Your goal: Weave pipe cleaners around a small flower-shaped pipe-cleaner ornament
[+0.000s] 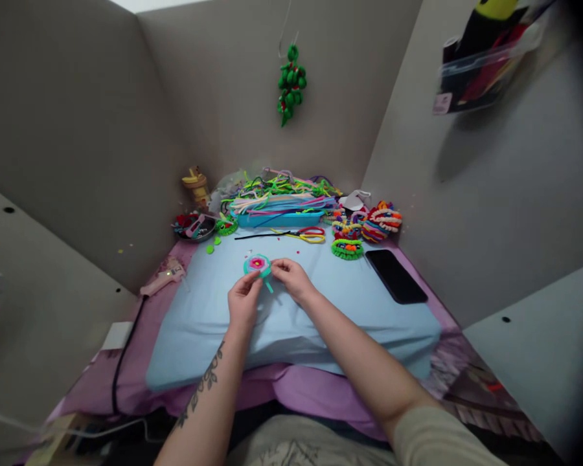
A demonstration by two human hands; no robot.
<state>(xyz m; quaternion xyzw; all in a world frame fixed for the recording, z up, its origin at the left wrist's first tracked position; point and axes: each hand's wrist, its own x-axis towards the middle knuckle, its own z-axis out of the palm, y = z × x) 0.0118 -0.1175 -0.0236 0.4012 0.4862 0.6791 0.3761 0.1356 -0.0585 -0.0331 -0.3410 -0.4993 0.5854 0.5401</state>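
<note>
Over the light blue cloth [199, 310] I hold a small round coil of fuzzy pipe cleaners [257, 263], with a yellow centre, pink and pale rings and a turquoise outer ring. A short turquoise end sticks out below it. My left hand [244, 292] pinches the lower edge of the coil between thumb and fingers. At its right edge, my right hand [290, 275] has its fingers closed on the rim. Behind the coil lie scissors [311, 235] with red and yellow handles, and a black pipe cleaner [257, 237] beside them.
A blue tray [279, 220] heaped with pipe cleaners stands at the back. Finished colourful pieces [347, 247] and a black phone [396, 277] are on the right. A corded pink glue gun [162, 278] and a dark bowl [194, 228] sit left. Grey panels enclose three sides.
</note>
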